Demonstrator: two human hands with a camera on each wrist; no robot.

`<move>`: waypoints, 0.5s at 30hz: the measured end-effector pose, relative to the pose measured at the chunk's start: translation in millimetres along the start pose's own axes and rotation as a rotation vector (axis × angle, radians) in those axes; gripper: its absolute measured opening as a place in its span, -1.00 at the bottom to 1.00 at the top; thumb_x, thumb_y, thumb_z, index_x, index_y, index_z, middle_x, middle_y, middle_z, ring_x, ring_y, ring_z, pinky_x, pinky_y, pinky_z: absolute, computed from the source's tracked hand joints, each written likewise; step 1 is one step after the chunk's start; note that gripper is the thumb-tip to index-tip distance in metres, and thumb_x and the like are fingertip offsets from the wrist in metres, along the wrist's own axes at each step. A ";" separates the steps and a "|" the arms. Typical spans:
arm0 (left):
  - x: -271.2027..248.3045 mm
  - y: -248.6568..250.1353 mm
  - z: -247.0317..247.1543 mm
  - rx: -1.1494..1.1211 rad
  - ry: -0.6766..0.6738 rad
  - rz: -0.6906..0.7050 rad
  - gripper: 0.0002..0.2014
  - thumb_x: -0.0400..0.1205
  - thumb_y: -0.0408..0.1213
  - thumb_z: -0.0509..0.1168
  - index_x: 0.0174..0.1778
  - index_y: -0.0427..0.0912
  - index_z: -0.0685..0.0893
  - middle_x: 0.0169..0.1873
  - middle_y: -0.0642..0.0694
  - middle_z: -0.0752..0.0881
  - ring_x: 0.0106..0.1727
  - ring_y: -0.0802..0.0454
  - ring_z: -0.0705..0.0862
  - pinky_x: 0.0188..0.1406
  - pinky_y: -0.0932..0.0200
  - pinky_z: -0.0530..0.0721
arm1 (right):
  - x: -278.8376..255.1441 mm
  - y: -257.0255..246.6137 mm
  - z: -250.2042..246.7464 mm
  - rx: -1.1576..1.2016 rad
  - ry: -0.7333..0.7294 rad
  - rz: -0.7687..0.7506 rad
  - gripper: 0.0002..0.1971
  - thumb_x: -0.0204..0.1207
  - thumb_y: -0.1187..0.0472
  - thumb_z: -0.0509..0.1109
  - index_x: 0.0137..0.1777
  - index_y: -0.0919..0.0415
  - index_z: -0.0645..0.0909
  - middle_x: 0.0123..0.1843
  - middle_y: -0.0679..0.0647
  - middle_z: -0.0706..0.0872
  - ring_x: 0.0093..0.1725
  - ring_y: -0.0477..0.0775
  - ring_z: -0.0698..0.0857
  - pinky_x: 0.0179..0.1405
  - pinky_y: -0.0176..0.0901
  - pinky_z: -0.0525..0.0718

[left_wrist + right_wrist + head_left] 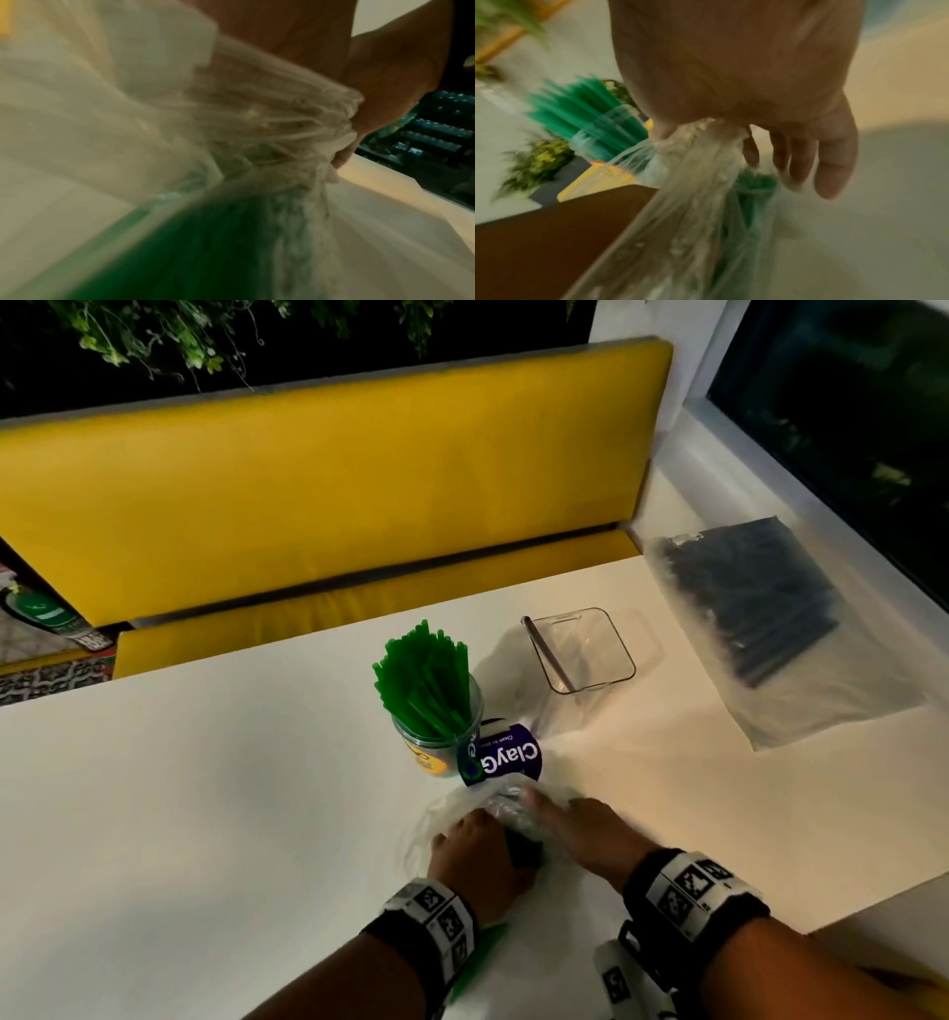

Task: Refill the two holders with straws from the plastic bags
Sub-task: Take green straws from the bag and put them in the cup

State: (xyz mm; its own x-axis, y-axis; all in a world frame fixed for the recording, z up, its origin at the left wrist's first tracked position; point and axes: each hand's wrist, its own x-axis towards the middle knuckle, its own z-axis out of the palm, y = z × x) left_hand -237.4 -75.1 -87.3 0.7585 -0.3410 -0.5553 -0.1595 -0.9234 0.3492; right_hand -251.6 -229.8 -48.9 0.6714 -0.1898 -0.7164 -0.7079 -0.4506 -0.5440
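Both hands, left hand (475,852) and right hand (590,834), gripping clear bag (506,806) of green straws, full round holder (436,731) at 12 o'clock, square holder (583,654) with one straw at 1, black-straw bag (770,618) at 2

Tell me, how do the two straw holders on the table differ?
The round jar is packed with green straws that fan out above its rim; the square holder has just one dark straw leaning inside. The round jar carries a yellow label; the square holder looks plain. Both are clear, upright and close together on the white table.
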 end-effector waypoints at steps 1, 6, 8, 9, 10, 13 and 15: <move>-0.9 2.5 -0.4 -0.006 -0.006 0.008 -0.44 0.53 0.25 0.22 0.31 -0.05 0.58 0.23 -0.08 0.63 0.24 -0.14 0.62 0.29 -0.11 0.58 | 5.0 1.4 -0.2 0.048 -0.029 0.090 -0.18 0.37 -0.62 0.07 0.14 0.09 0.69 0.00 0.11 0.78 -0.15 0.01 0.70 -0.30 -0.18 0.62; -4.6 8.0 3.4 -0.095 -0.042 -0.010 -0.41 0.50 0.09 0.35 0.41 -0.08 0.50 0.25 -0.09 0.61 0.24 -0.10 0.63 0.21 0.07 0.65 | 34.4 16.8 -2.0 0.692 -0.063 0.243 -0.33 0.48 -0.43 0.21 0.28 0.10 0.67 0.11 0.16 0.84 0.12 0.25 0.80 0.26 0.26 0.70; -2.8 6.9 2.3 -0.139 -0.007 -0.008 -0.47 0.54 0.02 0.34 0.40 -0.11 0.52 0.25 -0.11 0.64 0.24 -0.12 0.65 0.24 0.05 0.65 | 31.7 16.1 -1.2 0.632 -0.051 0.213 -0.48 0.50 -0.19 0.36 0.25 0.20 0.71 0.05 0.19 0.86 0.08 0.28 0.82 0.22 0.32 0.72; -2.2 6.5 1.5 -0.166 0.010 -0.001 -0.51 0.57 0.00 0.32 0.40 -0.11 0.53 0.25 -0.11 0.66 0.24 -0.13 0.66 0.25 0.07 0.63 | 30.0 14.9 -0.5 0.566 -0.057 0.193 -0.52 0.47 -0.15 0.42 0.18 0.24 0.75 0.00 0.20 0.86 0.05 0.28 0.83 0.19 0.36 0.73; -1.0 6.2 1.5 -0.185 0.040 0.012 -0.53 0.60 -0.01 0.29 0.40 -0.12 0.54 0.26 -0.12 0.66 0.25 -0.14 0.66 0.26 0.09 0.62 | 31.0 15.2 0.4 0.525 -0.075 0.171 -0.52 0.43 -0.16 0.46 0.12 0.25 0.78 -0.03 0.20 0.87 0.03 0.27 0.84 0.17 0.37 0.74; -0.5 3.9 0.5 -0.180 0.110 0.028 -0.53 0.60 0.01 0.26 0.40 -0.12 0.57 0.27 -0.14 0.66 0.26 -0.16 0.64 0.26 0.08 0.61 | 32.6 12.2 -0.9 0.487 -0.094 0.142 -0.31 0.30 -0.46 0.40 0.06 0.17 0.80 -0.04 0.21 0.87 0.04 0.30 0.83 0.15 0.19 0.76; 0.4 3.9 -3.8 -0.182 0.103 -0.008 -0.61 0.63 -0.03 0.26 0.31 -0.15 0.61 0.18 -0.14 0.71 0.17 -0.15 0.69 0.15 0.10 0.64 | 32.6 8.4 -1.8 0.399 -0.104 0.101 -0.10 0.13 -0.69 0.25 0.06 0.11 0.80 -0.01 0.19 0.87 0.08 0.29 0.82 0.15 0.12 0.74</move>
State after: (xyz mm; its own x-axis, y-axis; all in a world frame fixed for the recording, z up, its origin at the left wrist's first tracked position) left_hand -235.3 -78.2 -83.3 0.8213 -0.3053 -0.4819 -0.0436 -0.8759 0.4806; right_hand -235.3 -241.4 -76.0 0.5835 -0.1178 -0.8036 -0.8118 -0.0571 -0.5811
